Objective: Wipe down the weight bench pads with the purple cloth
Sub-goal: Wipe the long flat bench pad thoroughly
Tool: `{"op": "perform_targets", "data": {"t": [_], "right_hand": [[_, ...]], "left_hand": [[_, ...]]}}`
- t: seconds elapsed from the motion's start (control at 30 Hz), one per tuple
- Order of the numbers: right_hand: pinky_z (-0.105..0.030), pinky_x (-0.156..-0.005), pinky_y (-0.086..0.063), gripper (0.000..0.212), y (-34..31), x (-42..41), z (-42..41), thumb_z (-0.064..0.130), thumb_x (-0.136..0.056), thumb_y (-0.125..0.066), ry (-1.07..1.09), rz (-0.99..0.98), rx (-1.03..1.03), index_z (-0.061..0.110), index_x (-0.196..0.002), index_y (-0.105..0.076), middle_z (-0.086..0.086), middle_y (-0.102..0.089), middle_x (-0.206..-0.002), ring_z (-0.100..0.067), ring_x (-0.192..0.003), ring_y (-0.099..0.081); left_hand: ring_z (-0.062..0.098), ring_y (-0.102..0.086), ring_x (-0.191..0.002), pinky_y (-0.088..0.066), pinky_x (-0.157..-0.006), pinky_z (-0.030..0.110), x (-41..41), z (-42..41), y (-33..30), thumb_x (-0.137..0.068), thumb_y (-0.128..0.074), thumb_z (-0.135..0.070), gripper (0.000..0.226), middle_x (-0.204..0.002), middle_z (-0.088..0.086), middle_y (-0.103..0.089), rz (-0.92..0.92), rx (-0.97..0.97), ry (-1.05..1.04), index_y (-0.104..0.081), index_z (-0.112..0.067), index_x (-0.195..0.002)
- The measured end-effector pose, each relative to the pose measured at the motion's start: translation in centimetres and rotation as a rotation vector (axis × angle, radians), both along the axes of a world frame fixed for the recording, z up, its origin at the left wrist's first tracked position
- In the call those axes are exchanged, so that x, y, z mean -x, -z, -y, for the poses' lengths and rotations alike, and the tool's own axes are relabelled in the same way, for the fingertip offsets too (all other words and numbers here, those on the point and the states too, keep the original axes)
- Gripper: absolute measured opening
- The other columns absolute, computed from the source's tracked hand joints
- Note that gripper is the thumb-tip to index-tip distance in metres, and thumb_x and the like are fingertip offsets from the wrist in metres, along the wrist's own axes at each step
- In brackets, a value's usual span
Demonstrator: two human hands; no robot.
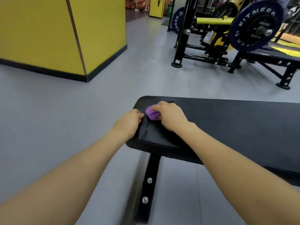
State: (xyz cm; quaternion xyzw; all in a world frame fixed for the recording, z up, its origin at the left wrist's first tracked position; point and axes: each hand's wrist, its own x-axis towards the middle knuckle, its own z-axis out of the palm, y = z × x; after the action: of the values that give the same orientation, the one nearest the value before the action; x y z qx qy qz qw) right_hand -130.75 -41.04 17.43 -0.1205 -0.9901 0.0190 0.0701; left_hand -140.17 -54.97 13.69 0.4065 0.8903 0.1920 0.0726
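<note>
Grey rubber flooring (48, 111) runs through a gym with a yellow boxed column (56, 34) at the left and a black rack carrying a dark blue weight plate (255, 25) at the far right. From the head view, a flat black padded weight bench pad (235, 127) reaches in from the right, its rounded end nearest the hands, on a black steel leg with two bolts (148, 189).

The right hand (170, 116) has its grip closed around a bunched purple cloth (151, 113) and presses it onto the pad near that end. The left hand (129, 120) rests on the pad's left edge just beside the cloth, fingers loosely bent and holding nothing, probably steadying.

A few water droplets (147, 131) sit on the pad just below the cloth, so this end looks only partly wiped. The long stretch toward the right shows no clear wet trail; most of the job probably remains.

The pad's far length is cut off at the frame edge, any second pad is out of sight, and most of the cloth is hidden under the right palm.
</note>
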Motion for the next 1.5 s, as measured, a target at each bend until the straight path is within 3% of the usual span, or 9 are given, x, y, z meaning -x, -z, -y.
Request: {"op": "perform_targets", "data": {"t": [0.13, 0.43, 0.53, 0.7, 0.83, 1.07, 1.23, 1.33, 1.5], "right_hand": [[-0.032, -0.092, -0.04, 0.048, -1.0, -2.0, -0.4, 0.008, -0.091, -0.052, -0.128, 0.053, -0.008, 0.03, -0.134, -0.05, 0.0, -0.052, -0.132, -0.027, -0.114, -0.053], [-0.035, -0.091, -0.043, 0.038, -2.6, -9.3, -0.4, 0.012, -0.093, -0.051, -0.274, 0.114, 0.034, 0.032, -0.126, -0.056, 0.004, -0.055, -0.125, -0.024, -0.113, -0.052], [-0.031, -0.088, -0.042, 0.038, -3.0, -11.9, 0.0, 0.013, -0.093, -0.052, -0.264, 0.107, 0.042, 0.034, -0.125, -0.056, 0.008, -0.055, -0.123, -0.022, -0.111, -0.053], [-0.028, -0.08, -0.042, 0.038, -2.2, -15.7, 1.0, 0.02, -0.096, -0.048, -0.168, 0.051, -0.008, 0.041, -0.127, -0.051, 0.014, -0.052, -0.125, -0.02, -0.093, -0.048], [-0.033, -0.074, -0.047, 0.045, 0.1, -12.1, 2.8, 0.007, -0.09, -0.048, -0.048, -0.079, -0.074, 0.036, -0.124, -0.055, 0.006, -0.055, -0.117, -0.025, -0.086, -0.047], [-0.03, -0.081, -0.04, 0.044, 0.5, -6.2, 4.3, 0.007, -0.09, -0.052, -0.034, -0.091, -0.053, 0.031, -0.127, -0.057, 0.001, -0.055, -0.122, -0.029, -0.107, -0.055], [-0.036, -0.066, -0.048, 0.04, 0.0, -14.3, 3.3, -0.001, -0.08, -0.062, -0.103, -0.192, -0.088, 0.026, -0.11, -0.068, 0.003, -0.066, -0.109, -0.033, -0.076, -0.054], [-0.031, -0.052, -0.043, 0.043, 1.0, -12.7, 3.9, -0.008, -0.067, -0.069, -0.131, -0.256, -0.143, 0.023, -0.097, -0.073, 0.0, -0.07, -0.094, -0.029, -0.059, -0.049], [-0.034, -0.068, -0.044, 0.04, 2.2, -6.2, 7.5, 0.004, -0.089, -0.05, -0.095, -0.227, -0.105, 0.028, -0.119, -0.062, 0.0, -0.058, -0.119, -0.034, -0.09, -0.052]], "left_hand": [[0.031, -0.054, -0.117, -0.042, -0.101, 0.039, -1.1, -0.2, 0.2, -0.098, -0.038, -0.019, 0.034, -0.128, 0.007, -0.057, -0.013, -0.015, -0.121, -0.062, -0.009, -0.12], [0.032, -0.054, -0.116, -0.044, -0.097, 0.035, -5.0, 0.8, -1.1, -0.095, -0.042, -0.006, 0.035, -0.128, 0.008, -0.057, -0.104, 0.033, -0.18, -0.06, -0.012, -0.125], [0.034, -0.055, -0.11, -0.044, -0.088, 0.035, -5.9, 1.5, -0.7, -0.094, -0.041, -0.004, 0.031, -0.124, 0.012, -0.057, -0.153, -0.005, -0.187, -0.064, -0.005, -0.115], [0.03, -0.053, -0.116, -0.042, -0.098, 0.037, -5.7, 1.9, 0.1, -0.096, -0.043, -0.01, 0.032, -0.126, 0.006, -0.056, -0.14, -0.113, -0.169, -0.062, -0.009, -0.121], [0.025, -0.053, -0.115, -0.04, -0.095, 0.032, -4.6, 3.3, 1.1, -0.095, -0.049, -0.017, 0.03, -0.122, 0.004, -0.059, -0.093, -0.256, -0.183, -0.062, -0.013, -0.122], [0.021, -0.054, -0.112, -0.034, -0.089, 0.019, -5.3, 5.0, 2.7, -0.095, -0.052, -0.019, 0.03, -0.123, 0.005, -0.057, 0.019, -0.48, -0.271, -0.062, -0.013, -0.122], [0.016, -0.052, -0.102, -0.034, -0.085, 0.018, -5.5, 5.4, 3.0, -0.095, -0.052, -0.018, 0.028, -0.122, 0.003, -0.058, 0.072, -0.575, -0.287, -0.063, -0.013, -0.12], [0.01, -0.047, -0.093, -0.032, -0.081, 0.018, -5.4, 5.5, 2.8, -0.095, -0.053, -0.019, 0.028, -0.116, 0.003, -0.058, 0.073, -0.565, -0.265, -0.064, -0.013, -0.12], [0.014, -0.049, -0.09, -0.033, -0.077, 0.02, -5.5, 5.5, 2.5, -0.094, -0.054, -0.018, 0.027, -0.112, 0.006, -0.059, 0.07, -0.553, -0.253, -0.065, -0.011, -0.117]]}}
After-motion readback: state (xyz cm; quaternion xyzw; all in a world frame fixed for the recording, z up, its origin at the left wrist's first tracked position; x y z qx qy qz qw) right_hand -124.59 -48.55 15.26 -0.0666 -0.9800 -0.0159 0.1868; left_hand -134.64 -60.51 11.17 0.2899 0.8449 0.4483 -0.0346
